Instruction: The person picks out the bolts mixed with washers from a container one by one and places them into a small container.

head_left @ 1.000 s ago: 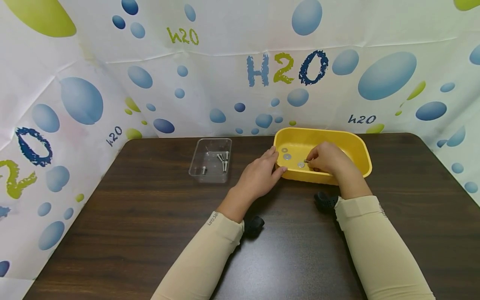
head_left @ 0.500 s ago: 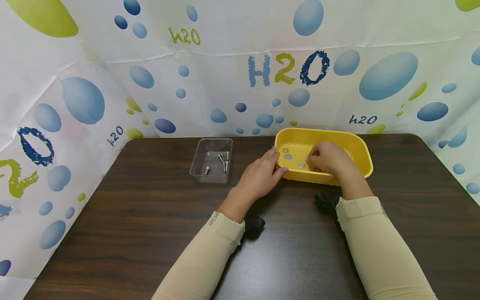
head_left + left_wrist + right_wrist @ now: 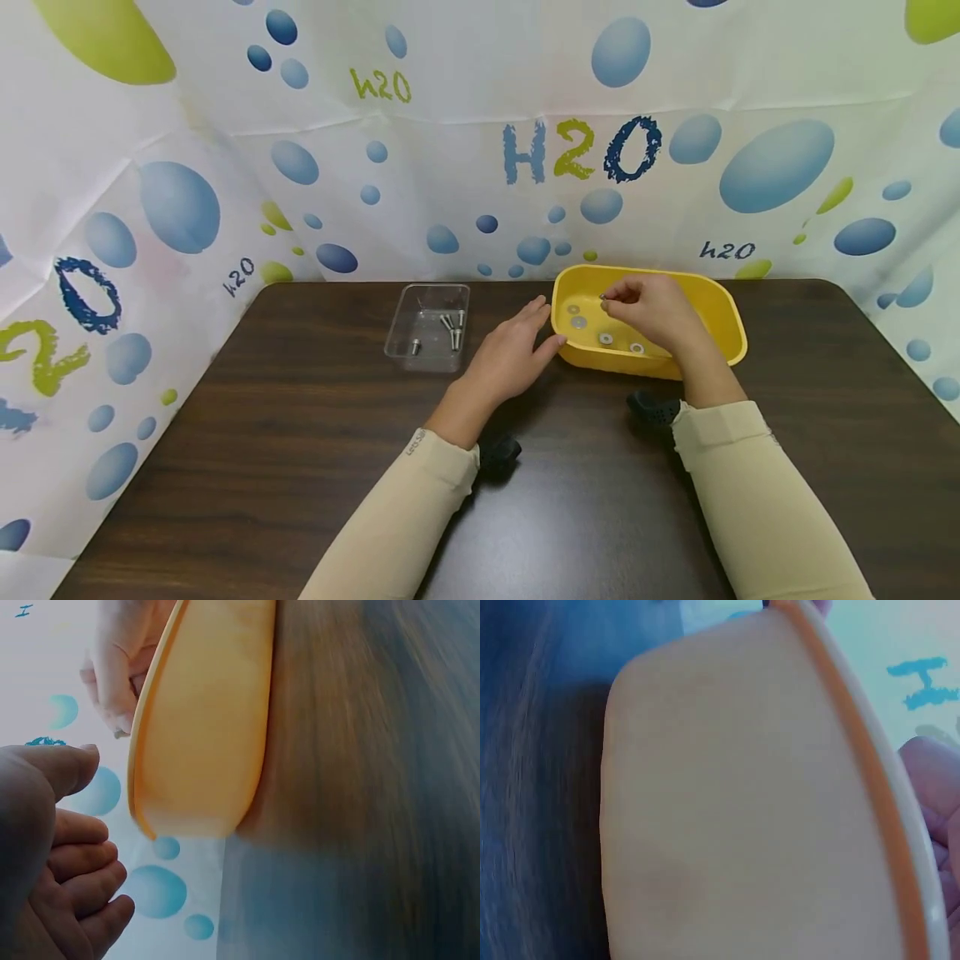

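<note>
My right hand point(image 3: 656, 310) is over the yellow tray point(image 3: 723, 321), thumb and forefinger pinching a small metal bolt point(image 3: 602, 297). Most of the bolt is hidden by the fingertips; its end also shows as a dark tip in the left wrist view. Several flat washers point(image 3: 579, 322) lie spread on the tray's floor, below and to the left of that hand. My left hand point(image 3: 510, 354) is at the tray's left end, fingers loosely extended and thumb near the front corner. In the left wrist view, the left fingers point(image 3: 86, 859) hold nothing beside the yellow wall.
A clear plastic box point(image 3: 401, 325) stands left of my left hand. Several metal bolts point(image 3: 456, 337) lie in it. Both containers are near the back of the dark wooden table point(image 3: 300, 467), in front of a printed curtain point(image 3: 450, 167).
My right hand has risen from the tray's floor with the bolt, moving slightly back and left and uncovering a washer. The left hand has eased slightly off the tray's rim.
</note>
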The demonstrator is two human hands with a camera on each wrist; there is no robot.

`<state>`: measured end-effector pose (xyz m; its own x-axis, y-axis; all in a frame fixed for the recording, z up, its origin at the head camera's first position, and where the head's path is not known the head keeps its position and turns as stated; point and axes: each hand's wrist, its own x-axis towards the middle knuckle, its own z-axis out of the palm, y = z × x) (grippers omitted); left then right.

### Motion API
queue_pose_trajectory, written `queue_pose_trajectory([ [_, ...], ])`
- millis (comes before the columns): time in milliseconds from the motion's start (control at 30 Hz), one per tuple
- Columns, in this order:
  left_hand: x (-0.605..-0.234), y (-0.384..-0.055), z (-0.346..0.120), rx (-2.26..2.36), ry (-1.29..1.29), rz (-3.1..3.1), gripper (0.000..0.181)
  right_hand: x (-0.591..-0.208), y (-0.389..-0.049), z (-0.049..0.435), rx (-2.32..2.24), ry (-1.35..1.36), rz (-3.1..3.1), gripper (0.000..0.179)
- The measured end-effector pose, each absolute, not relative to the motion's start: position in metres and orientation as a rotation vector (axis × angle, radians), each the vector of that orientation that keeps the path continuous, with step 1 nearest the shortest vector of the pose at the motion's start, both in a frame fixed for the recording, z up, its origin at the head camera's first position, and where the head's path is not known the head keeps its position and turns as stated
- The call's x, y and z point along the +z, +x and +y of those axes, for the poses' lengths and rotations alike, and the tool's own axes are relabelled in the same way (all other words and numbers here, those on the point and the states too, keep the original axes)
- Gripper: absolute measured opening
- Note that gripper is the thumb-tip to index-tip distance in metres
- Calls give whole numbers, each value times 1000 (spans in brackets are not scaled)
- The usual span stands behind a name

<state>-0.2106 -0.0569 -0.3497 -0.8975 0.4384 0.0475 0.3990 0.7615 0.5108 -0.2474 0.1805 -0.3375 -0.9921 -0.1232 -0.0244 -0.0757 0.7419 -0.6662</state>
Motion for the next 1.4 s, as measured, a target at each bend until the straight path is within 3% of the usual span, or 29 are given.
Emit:
queue_pose_trajectory([
  [467, -342, -196, -122, 857, 713, 3035, 60, -335, -242, 157, -1348, -166, 2856, 31],
  [867, -346, -192, -212, 792, 454, 3115, 63, -337, -236, 135, -1542, -374, 2871, 29],
  [1033, -349, -197, -228, 790, 369, 3050, 66, -339, -234, 119, -1559, -512, 2888, 23],
  [1400, -358, -204, -240, 784, 338, 2959, 70, -338, -226, 85, -1707, -538, 2710, 23],
])
